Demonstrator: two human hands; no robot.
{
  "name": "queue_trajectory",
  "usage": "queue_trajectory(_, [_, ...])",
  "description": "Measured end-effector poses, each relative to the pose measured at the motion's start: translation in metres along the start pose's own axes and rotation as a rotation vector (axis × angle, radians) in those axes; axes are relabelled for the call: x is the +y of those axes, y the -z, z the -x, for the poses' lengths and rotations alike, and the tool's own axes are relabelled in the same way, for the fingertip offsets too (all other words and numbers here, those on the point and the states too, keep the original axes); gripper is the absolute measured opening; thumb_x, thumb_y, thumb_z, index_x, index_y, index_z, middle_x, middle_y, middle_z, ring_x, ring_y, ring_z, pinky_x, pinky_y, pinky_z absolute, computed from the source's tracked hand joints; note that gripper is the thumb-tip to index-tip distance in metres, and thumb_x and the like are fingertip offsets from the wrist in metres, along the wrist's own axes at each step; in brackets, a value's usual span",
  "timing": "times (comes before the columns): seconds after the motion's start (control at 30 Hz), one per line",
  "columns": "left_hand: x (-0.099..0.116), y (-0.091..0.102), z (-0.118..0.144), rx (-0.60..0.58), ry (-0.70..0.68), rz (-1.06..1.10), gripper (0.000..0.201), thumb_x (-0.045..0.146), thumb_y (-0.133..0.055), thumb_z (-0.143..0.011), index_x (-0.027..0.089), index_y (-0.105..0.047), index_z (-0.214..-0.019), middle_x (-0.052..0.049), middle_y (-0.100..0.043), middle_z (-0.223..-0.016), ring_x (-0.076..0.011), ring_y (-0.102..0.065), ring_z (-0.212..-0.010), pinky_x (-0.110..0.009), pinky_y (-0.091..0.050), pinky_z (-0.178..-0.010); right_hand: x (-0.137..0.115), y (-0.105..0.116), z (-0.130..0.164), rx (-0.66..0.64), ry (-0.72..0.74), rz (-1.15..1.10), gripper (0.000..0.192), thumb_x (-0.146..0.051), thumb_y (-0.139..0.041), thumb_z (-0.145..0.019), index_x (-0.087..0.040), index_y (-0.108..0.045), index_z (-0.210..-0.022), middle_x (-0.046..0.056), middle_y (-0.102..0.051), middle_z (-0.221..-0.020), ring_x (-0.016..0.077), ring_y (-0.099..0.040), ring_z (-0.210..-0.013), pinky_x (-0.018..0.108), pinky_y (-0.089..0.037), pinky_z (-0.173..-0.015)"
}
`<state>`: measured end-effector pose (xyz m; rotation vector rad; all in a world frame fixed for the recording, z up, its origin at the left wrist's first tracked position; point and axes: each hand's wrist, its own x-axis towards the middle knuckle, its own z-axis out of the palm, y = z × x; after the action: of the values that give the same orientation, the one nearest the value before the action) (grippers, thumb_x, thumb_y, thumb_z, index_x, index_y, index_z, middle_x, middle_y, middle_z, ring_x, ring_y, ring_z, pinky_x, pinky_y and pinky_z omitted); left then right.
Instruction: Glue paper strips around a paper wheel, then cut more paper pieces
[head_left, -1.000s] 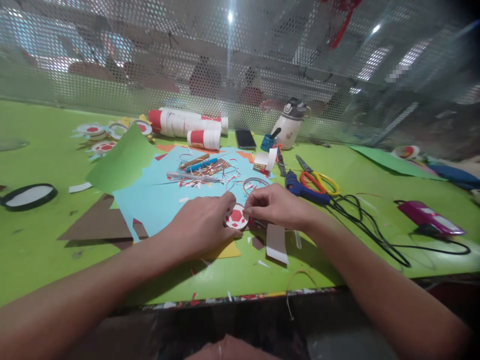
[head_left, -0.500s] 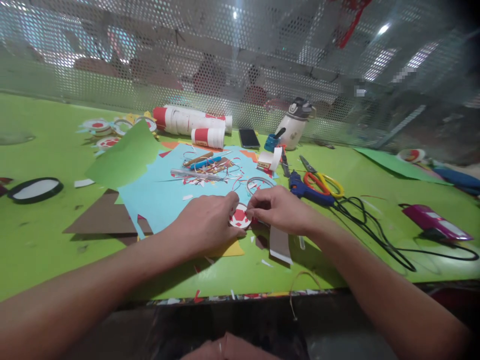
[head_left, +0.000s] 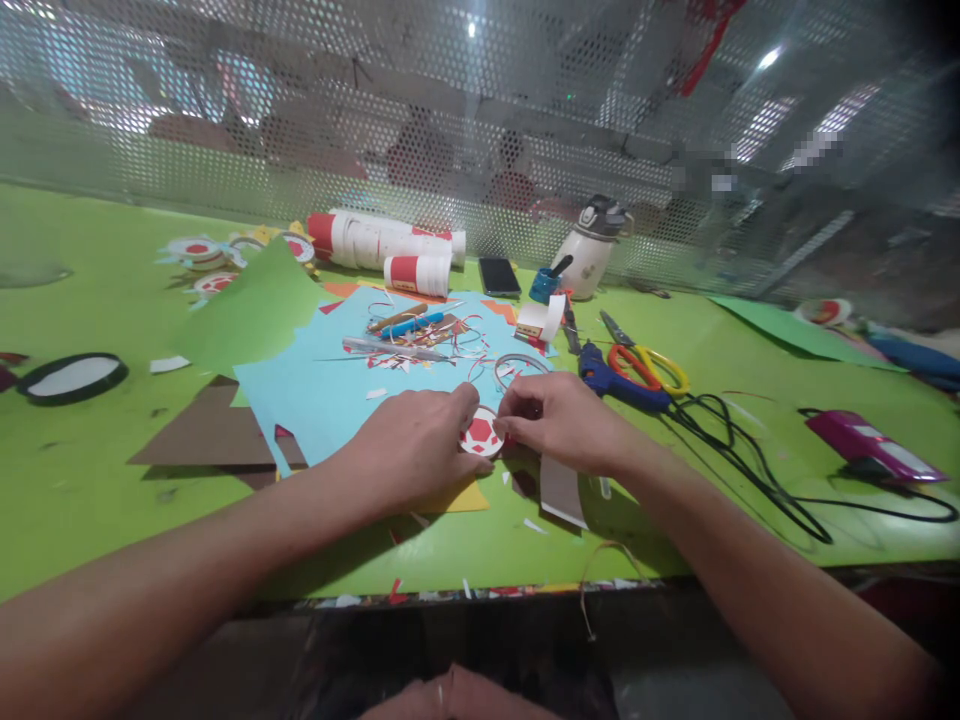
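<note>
A bright green table (head_left: 90, 480) runs along a perforated metal screen (head_left: 450, 150), strewn with paper scraps. Near the middle of its front edge, the left hand (head_left: 412, 445) and the right hand (head_left: 559, 420) meet over a small round white paper disc with a red cut-out pattern (head_left: 481, 437). The left hand's fingers are curled, thumb and forefinger pinching the disc's left rim; the right hand's fingertips are closed on its right rim, so both hold it just above the surface. Under the hands lies a light blue paper sheet (head_left: 322, 390), with a brown paper sheet (head_left: 202, 435) beside it toward the left edge and a yellow paper piece (head_left: 461, 497) poking out below the left hand. Just right of the right hand lie a blue glue gun (head_left: 611, 378) and orange-and-yellow-handled scissors (head_left: 645, 362). Toward the back edge lie red-and-white paper rolls (head_left: 382, 243), a black phone (head_left: 498, 276) and a white bottle with a dark lid (head_left: 589, 250). A pink flat device (head_left: 870, 445) sits near the right edge.
</note>
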<state>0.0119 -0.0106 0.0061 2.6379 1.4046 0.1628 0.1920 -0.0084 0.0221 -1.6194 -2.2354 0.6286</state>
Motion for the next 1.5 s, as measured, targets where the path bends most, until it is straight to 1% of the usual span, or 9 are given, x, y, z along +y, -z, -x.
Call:
queue_trajectory(0.2, [0.002,0.002,0.000,-0.007,0.008,0.008,0.032,0.047,-0.056,-0.078,0.020,-0.052,-0.096,-0.008,-0.069,-0.079,-0.0277,-0.064,-0.071,-0.030,-0.027,-0.049,0.000,0.000,0.000,0.002,0.005,0.003,0.011,-0.009,-0.063,-0.076,-0.014,-0.067,-0.067,0.000,-0.062,-0.060,0.0118,-0.054,-0.056,0.024,-0.038,-0.054])
queue_trajectory(0.63, [0.004,0.004,0.000,-0.041,0.038,0.014,0.031,0.044,-0.056,-0.078,0.020,-0.054,-0.098,-0.008,-0.069,-0.082,-0.0292,-0.065,-0.076,-0.032,-0.035,-0.055,0.008,0.004,-0.001,0.007,0.051,-0.006,0.014,-0.010,-0.061,-0.079,-0.015,-0.068,-0.068,0.000,-0.064,-0.062,0.0122,-0.055,-0.058,0.024,-0.040,-0.056])
queue_trajectory(0.73, [0.004,0.005,0.000,-0.045,0.040,0.012,0.032,0.045,-0.056,-0.078,0.020,-0.054,-0.099,-0.008,-0.070,-0.083,-0.0288,-0.065,-0.076,-0.031,-0.034,-0.054,0.009,0.005,0.000,0.016,0.096,0.009,0.012,-0.010,-0.061,-0.080,-0.014,-0.069,-0.071,0.001,-0.065,-0.065,0.0126,-0.056,-0.060,0.024,-0.041,-0.057])
queue_trajectory(0.83, [0.003,0.004,-0.001,-0.045,0.024,0.009,0.036,0.046,-0.058,-0.077,0.020,-0.053,-0.101,-0.009,-0.070,-0.084,-0.0289,-0.065,-0.077,-0.031,-0.032,-0.053,0.011,0.006,0.001,0.024,0.177,0.043,0.011,-0.010,-0.061,-0.081,-0.013,-0.072,-0.081,0.003,-0.066,-0.073,0.0143,-0.056,-0.066,0.026,-0.042,-0.062])
queue_trajectory(0.93, [0.002,0.004,-0.001,-0.039,0.012,0.019,0.037,0.046,-0.058,-0.078,0.019,-0.053,-0.102,-0.009,-0.070,-0.085,-0.0287,-0.065,-0.077,-0.031,-0.033,-0.054,0.014,0.006,0.003,0.027,0.274,0.097,0.021,-0.005,-0.057,-0.081,-0.014,-0.073,-0.092,0.005,-0.065,-0.081,0.0166,-0.056,-0.075,0.028,-0.040,-0.068])
queue_trajectory(1.0, [0.003,0.005,0.000,-0.049,0.024,0.028,0.035,0.046,-0.058,-0.077,0.019,-0.054,-0.101,-0.009,-0.070,-0.084,-0.0284,-0.065,-0.079,-0.031,-0.034,-0.055,0.017,0.006,0.004,0.026,0.345,0.169,0.025,-0.003,-0.054,-0.083,-0.015,-0.073,-0.095,0.006,-0.063,-0.083,0.0171,-0.055,-0.076,0.028,-0.039,-0.068])
queue_trajectory(1.1, [0.003,0.005,0.000,-0.051,0.022,0.029,0.035,0.046,-0.059,-0.077,0.019,-0.055,-0.100,-0.009,-0.070,-0.084,-0.0288,-0.065,-0.078,-0.032,-0.035,-0.056,0.020,0.004,0.005,0.014,0.415,0.277,0.026,-0.005,-0.050,-0.086,-0.015,-0.072,-0.097,0.006,-0.060,-0.083,0.0173,-0.054,-0.076,0.028,-0.037,-0.065])
queue_trajectory(1.37, [-0.002,0.000,-0.001,-0.021,-0.029,0.021,0.034,0.047,-0.056,-0.078,0.020,-0.056,-0.097,-0.008,-0.069,-0.081,-0.0276,-0.063,-0.072,-0.031,-0.033,-0.053,0.021,0.003,0.004,-0.015,0.440,0.309,0.025,-0.008,-0.048,-0.089,-0.015,-0.070,-0.099,0.006,-0.059,-0.084,0.0167,-0.055,-0.076,0.028,-0.038,-0.067])
queue_trajectory(1.5, [-0.003,0.001,-0.002,-0.024,-0.045,0.036,0.031,0.047,-0.055,-0.079,0.020,-0.055,-0.095,-0.007,-0.068,-0.079,-0.0263,-0.062,-0.069,-0.030,-0.030,-0.050,0.015,0.007,0.003,-0.072,0.415,0.361,0.023,-0.008,-0.049,-0.089,-0.018,-0.070,-0.091,0.005,-0.057,-0.084,0.0158,-0.055,-0.075,0.027,-0.038,-0.067])
